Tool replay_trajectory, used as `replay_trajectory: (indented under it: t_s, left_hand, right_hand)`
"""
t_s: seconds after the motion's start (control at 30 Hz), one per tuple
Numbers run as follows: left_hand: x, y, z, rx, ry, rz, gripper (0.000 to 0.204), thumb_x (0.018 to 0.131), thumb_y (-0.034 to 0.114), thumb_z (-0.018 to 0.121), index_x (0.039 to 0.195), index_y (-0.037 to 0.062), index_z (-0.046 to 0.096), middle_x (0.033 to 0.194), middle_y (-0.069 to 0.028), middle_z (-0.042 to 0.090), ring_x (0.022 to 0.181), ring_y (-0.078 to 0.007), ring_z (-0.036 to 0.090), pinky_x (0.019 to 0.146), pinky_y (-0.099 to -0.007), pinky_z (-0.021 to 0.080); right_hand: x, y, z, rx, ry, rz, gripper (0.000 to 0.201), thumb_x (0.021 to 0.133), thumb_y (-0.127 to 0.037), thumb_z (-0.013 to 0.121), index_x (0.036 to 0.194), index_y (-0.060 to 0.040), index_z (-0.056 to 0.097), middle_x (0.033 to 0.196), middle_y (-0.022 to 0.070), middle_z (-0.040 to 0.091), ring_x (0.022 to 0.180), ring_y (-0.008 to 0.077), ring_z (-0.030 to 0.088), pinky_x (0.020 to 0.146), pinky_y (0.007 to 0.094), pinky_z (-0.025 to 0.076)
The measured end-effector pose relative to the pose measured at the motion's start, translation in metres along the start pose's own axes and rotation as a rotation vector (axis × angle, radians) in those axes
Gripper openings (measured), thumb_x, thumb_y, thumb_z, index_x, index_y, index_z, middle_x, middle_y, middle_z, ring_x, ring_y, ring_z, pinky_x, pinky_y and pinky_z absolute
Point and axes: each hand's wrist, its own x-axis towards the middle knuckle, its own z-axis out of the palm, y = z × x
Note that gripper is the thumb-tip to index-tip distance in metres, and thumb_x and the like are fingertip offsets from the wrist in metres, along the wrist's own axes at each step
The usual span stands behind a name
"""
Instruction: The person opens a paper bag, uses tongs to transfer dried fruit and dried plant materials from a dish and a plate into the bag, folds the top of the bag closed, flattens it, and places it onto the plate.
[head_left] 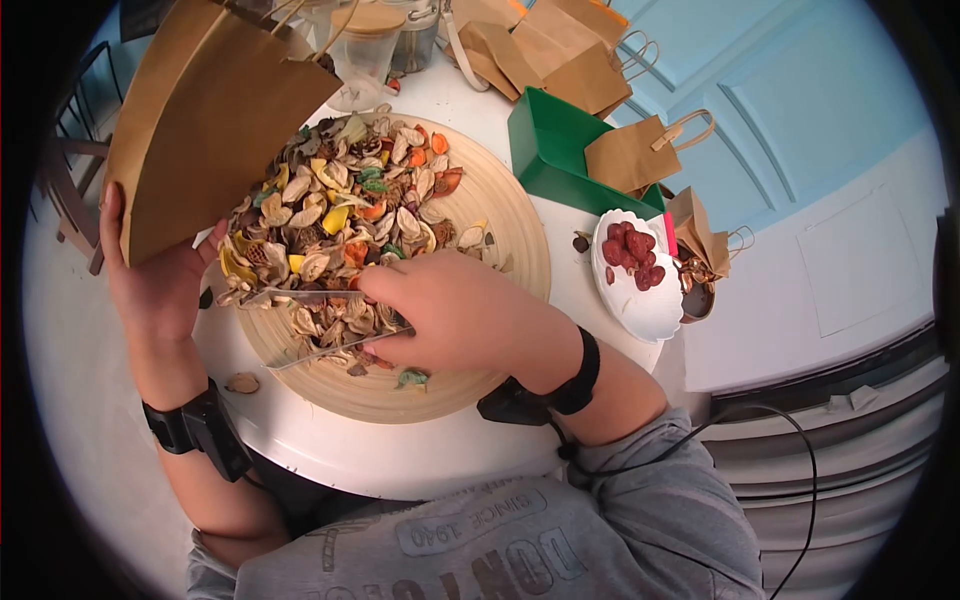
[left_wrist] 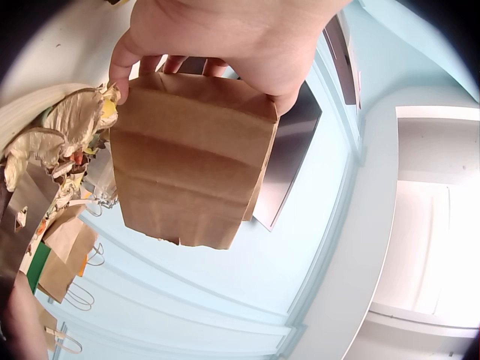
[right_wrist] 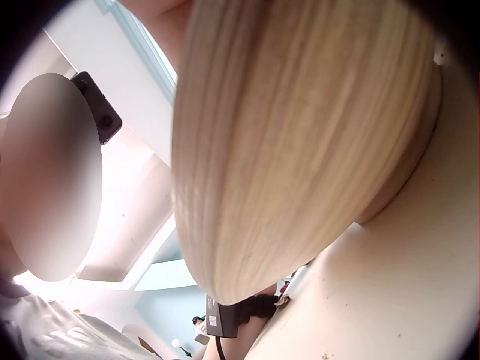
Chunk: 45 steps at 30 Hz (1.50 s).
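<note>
My left hand (head_left: 155,285) grips a large brown paper bag (head_left: 200,130) by its base, tilting it over the pile. In the left wrist view, thumb and fingers of the left hand (left_wrist: 217,34) spread across the bottom of the bag (left_wrist: 191,157). Between thumb and fingers, my right hand (head_left: 465,310) holds a clear plastic scoop (head_left: 290,358), low over the dried potpourri (head_left: 320,210). Petals and dried slices show through the scoop. The potpourri is heaped on a round wooden plate (head_left: 510,220); the plate's ribbed side (right_wrist: 292,150) fills the right wrist view.
To the right stands a green box (head_left: 545,140) with a small paper bag (head_left: 630,155) in it. Beside it, a white scalloped dish (head_left: 640,310) holds dark red dried fruit (head_left: 630,250). More paper bags (head_left: 570,50) and a wooden-lidded jar (head_left: 365,45) stand at the back.
</note>
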Motion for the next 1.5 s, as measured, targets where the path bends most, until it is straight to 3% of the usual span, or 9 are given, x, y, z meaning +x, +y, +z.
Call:
replay_trajectory:
  t_s: [0.23,0.77,1.03,1.13,1.5]
  left_hand:
    - [-0.003,0.000,0.007,0.005,0.050,0.019,0.050,0.099,0.050,0.047,0.133,0.0136,0.052,0.129,-0.0058,0.059,0.112,-0.0249,0.060,0.083,-0.0437,0.054]
    - [-0.001,-0.001,-0.001,0.004,-0.028,0.013,0.054,0.098,0.053,0.047,0.134,0.0134,0.053,0.130,-0.0062,0.059,0.116,-0.0250,0.059,0.087,-0.0428,0.053]
    - [0.000,0.000,-0.005,-0.002,-0.073,0.006,0.054,0.098,0.052,0.046,0.135,0.0128,0.053,0.130,-0.0064,0.060,0.116,-0.0251,0.059,0.090,-0.0428,0.052]
    - [-0.002,-0.001,0.005,0.022,0.042,0.018,0.053,0.098,0.052,0.045,0.132,0.0126,0.054,0.127,-0.0050,0.061,0.111,-0.0236,0.061,0.083,-0.0421,0.054]
    - [0.000,0.000,-0.001,0.008,0.008,0.007,0.051,0.099,0.051,0.045,0.131,0.0127,0.054,0.126,-0.0053,0.061,0.111,-0.0234,0.061,0.084,-0.0423,0.053]
  right_hand:
    - [0.000,-0.002,-0.002,-0.017,-0.017,0.010,0.037,0.081,-0.035,0.072,0.094,-0.0052,0.054,0.079,0.0163,0.061,0.077,0.0378,0.062,0.067,0.0478,0.047]
    - [0.000,-0.002,-0.002,-0.029,0.013,-0.024,0.037,0.078,-0.033,0.072,0.089,-0.0026,0.055,0.076,0.0174,0.063,0.076,0.0377,0.065,0.068,0.0478,0.050]
    - [0.000,0.000,0.000,-0.011,0.010,-0.025,0.037,0.081,-0.034,0.072,0.094,-0.0048,0.054,0.079,0.0159,0.061,0.077,0.0376,0.062,0.067,0.0476,0.047]
    - [0.000,-0.001,0.000,-0.009,0.006,-0.025,0.037,0.081,-0.034,0.072,0.094,-0.0047,0.054,0.080,0.0158,0.061,0.078,0.0376,0.062,0.068,0.0476,0.047]
    - [0.000,-0.002,-0.001,-0.008,0.037,-0.034,0.036,0.077,-0.032,0.073,0.091,-0.0030,0.056,0.077,0.0184,0.063,0.076,0.0383,0.064,0.069,0.0483,0.049]
